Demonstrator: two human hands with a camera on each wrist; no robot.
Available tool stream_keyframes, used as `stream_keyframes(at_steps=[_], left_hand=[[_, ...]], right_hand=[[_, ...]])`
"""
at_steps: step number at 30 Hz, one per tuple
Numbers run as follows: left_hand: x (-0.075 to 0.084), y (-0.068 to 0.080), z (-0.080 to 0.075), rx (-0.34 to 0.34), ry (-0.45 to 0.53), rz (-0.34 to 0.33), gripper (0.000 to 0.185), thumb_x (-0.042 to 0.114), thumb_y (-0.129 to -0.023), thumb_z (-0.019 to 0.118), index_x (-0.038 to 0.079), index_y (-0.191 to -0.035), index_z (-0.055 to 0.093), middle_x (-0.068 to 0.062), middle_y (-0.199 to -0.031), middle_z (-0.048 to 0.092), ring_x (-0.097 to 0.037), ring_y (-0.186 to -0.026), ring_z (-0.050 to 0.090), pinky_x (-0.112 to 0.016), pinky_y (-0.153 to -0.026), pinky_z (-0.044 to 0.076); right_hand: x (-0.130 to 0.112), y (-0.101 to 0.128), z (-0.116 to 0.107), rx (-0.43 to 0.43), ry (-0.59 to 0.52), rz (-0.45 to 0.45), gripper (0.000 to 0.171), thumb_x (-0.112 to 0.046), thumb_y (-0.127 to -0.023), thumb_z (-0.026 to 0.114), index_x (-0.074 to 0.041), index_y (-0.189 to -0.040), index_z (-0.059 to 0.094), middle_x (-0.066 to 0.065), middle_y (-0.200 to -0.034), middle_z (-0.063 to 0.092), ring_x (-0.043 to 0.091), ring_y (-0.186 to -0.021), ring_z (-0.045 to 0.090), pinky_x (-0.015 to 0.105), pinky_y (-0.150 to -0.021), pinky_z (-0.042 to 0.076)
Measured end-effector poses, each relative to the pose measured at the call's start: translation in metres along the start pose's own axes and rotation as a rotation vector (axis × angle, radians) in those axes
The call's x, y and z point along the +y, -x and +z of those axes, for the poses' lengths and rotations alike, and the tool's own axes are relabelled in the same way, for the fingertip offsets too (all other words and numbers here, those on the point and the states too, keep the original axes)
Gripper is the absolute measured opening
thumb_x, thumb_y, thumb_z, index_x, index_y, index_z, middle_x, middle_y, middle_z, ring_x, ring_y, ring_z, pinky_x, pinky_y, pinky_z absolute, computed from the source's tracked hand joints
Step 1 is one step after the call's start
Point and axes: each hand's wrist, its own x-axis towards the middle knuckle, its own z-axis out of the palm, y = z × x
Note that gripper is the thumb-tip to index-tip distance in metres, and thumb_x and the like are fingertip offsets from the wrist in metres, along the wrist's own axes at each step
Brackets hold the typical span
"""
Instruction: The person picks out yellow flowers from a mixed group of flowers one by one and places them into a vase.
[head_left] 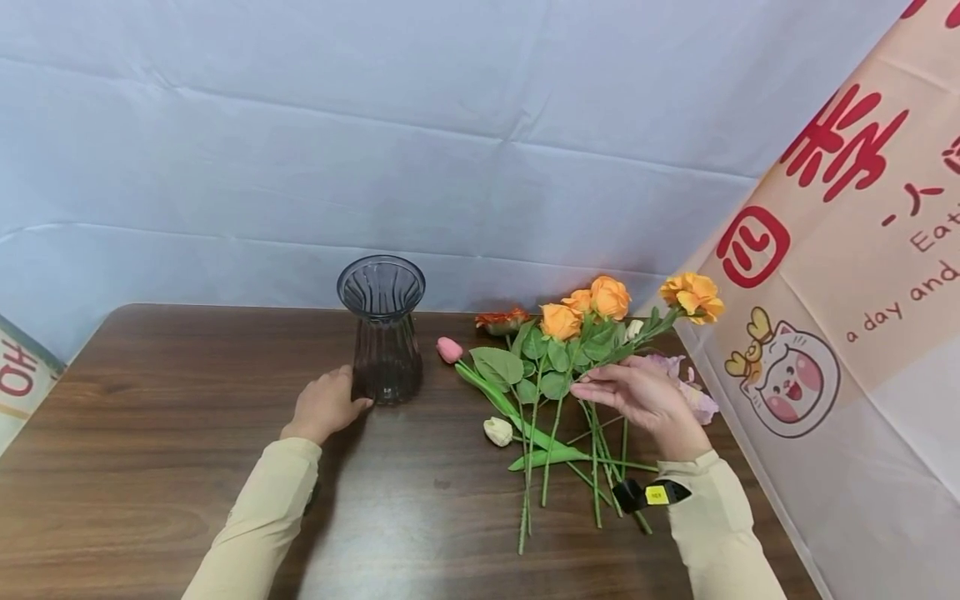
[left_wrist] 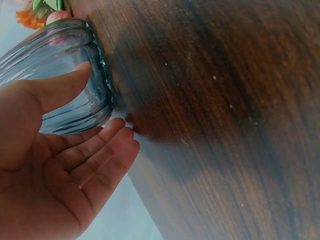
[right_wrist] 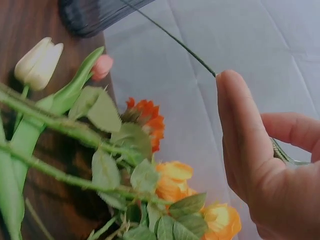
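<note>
A grey ribbed glass vase [head_left: 387, 358] with a flared rim stands upright near the table's back edge. My left hand [head_left: 324, 406] is at the left of its base; in the left wrist view, the thumb [left_wrist: 62, 89] overlaps the glass and the other fingers stay nearly straight beside the base. To the right, my right hand [head_left: 637, 396] pinches the green stem [right_wrist: 172, 37] of an orange flower [head_left: 692, 297] above the other flowers. That stem points toward the vase in the right wrist view, its bloom out of sight there.
On the table [head_left: 172, 467] lie orange roses [head_left: 561, 321], a pink tulip [head_left: 449, 350], a white tulip [head_left: 498, 432], a red-orange flower [head_left: 504, 322] and pale purple petals [head_left: 697, 402]. Their stems cross toward the front. A white cloth [head_left: 300, 167] hangs behind; a printed sheet [head_left: 847, 275] borders the right side.
</note>
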Motion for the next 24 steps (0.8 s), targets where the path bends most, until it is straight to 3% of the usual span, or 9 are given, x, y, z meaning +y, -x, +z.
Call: stream_keyframes(at_steps=[24], left_hand=[[-0.001,-0.001,-0.001,-0.004,-0.001,0.004,0.059,0.029,-0.083,0.067,-0.014,-0.118,0.047,-0.031,-0.107,0.056,-0.046,-0.094,0.056,-0.054,-0.077,0.045]], right_hand=[[-0.030,-0.019,0.059,-0.018,-0.187,-0.081,0.030,0.017,-0.090,0.030,0.018,-0.082,0.059,0.030,-0.087,0.053,0.040,-0.082,0.063,0.042,-0.081,0.049]])
